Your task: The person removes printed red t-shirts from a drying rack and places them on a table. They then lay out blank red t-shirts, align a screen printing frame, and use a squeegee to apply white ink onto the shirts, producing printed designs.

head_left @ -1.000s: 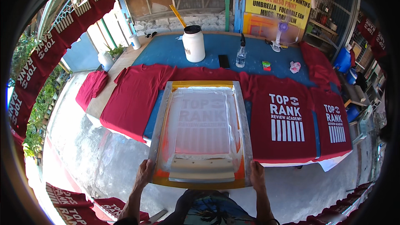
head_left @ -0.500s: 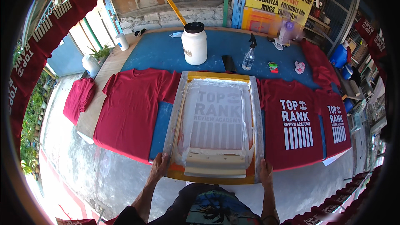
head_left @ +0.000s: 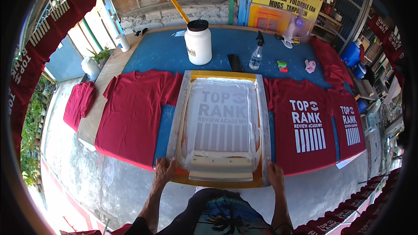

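A silkscreen frame (head_left: 265,117) lies in front of me at the table's near edge, its mesh showing a lettered and striped design rimmed with white ink. Across its near end rests a wide squeegee (head_left: 221,171). My left hand (head_left: 164,169) grips the frame's near left corner, and my right hand (head_left: 275,174) is closed around the near right corner. To the left lies a plain maroon T-shirt (head_left: 130,115). On the right is a maroon T-shirt printed in white (head_left: 285,146), with another printed shirt (head_left: 344,141) beyond it. Whatever lies beneath the frame is hidden.
Farther back on the blue table (head_left: 161,52) stand a white tub (head_left: 198,45) with a yellow stick behind it, a spray bottle (head_left: 256,56), a dark phone (head_left: 235,63) and a small fan (head_left: 296,28). A folded maroon shirt (head_left: 79,104) sits far left. Printed shirts hang at both sides.
The view has shifted slightly, so the whole scene sits a little up and left. Both hands keep their hold on the frame, which stays in place on the table.
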